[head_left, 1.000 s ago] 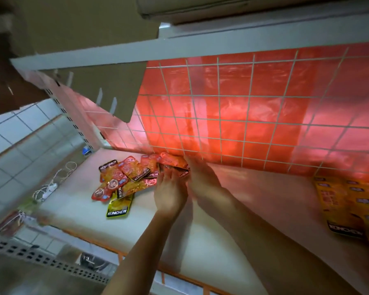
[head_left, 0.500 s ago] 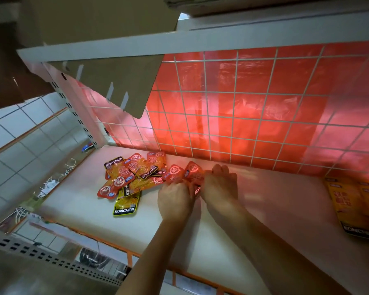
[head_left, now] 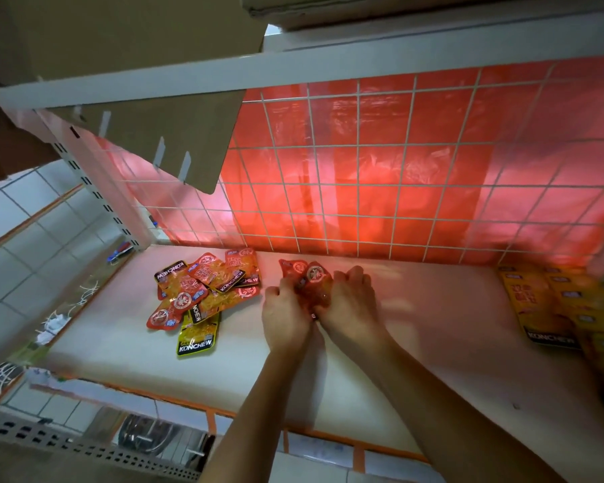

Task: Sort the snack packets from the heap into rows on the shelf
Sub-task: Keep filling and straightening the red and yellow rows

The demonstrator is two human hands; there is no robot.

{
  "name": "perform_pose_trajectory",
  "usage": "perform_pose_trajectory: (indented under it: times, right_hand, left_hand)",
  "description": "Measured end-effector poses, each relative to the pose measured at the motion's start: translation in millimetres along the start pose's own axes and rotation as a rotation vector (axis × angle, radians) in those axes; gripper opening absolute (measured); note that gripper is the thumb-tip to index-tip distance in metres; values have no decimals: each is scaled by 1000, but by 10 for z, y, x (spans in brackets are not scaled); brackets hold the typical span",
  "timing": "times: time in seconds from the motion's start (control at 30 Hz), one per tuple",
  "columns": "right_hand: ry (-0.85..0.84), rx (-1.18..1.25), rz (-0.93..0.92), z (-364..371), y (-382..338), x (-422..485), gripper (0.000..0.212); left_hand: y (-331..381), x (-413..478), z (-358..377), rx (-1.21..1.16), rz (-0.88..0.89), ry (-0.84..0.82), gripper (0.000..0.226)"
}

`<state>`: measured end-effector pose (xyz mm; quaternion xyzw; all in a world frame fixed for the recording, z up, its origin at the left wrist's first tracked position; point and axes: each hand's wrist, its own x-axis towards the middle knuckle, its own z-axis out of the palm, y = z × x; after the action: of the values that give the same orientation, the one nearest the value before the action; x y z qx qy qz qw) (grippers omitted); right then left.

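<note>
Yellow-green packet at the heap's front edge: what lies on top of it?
An orange packet overlaps the yellow-green packet's top end; its lower half with the KONCHEW label is bare. How far it runs underneath is hidden.

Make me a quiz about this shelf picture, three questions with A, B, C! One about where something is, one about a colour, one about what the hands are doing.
1. Where on the shelf does the heap lie?
A. near its left end
B. near its right end
C. right under the hands

2. What colour is the front packet, the one nearest the person?
A. blue
B. yellow
C. white

3. What are the left hand and right hand doing?
A. hanging empty
B. lying flat on the shelf
C. gripping red packets between them

Answers:
1 A: the heap sits left of both hands.
2 B: its yellow face shows KONCHEW lettering.
3 C: fingers of both hands curl round the red packets.
</note>
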<state>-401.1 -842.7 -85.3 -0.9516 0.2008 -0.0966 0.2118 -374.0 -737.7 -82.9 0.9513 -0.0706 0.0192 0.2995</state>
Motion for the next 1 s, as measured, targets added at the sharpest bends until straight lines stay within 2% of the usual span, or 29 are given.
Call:
perform_pose_trajectory:
  times: [0.13,0.3,0.53,0.67,0.8,1.0]
  right_hand:
    - [71,186,181,-122,112,-148,59]
    - [234,409,330,-454,462,-396,48]
    - [434,491,416,-1201,1243,-974,40]
    - [524,594,445,-1610,1798,-1515,34]
    - [591,531,510,-2050,2477,-2174,38]
    - [670,512,554,-2588,3434,-3045,18]
  left_hand:
    - [130,-128,36,-269,114,15,43]
    - [520,-295,187,-502,212,30,40]
    - [1284,-982,511,-636,299,-61,45]
    - [1749,-1590,711,-653,423,-76,30]
    - [2250,-2315,965,-634,448,-132,18]
    - [2964,-3344,1442,-744,455,-302,22]
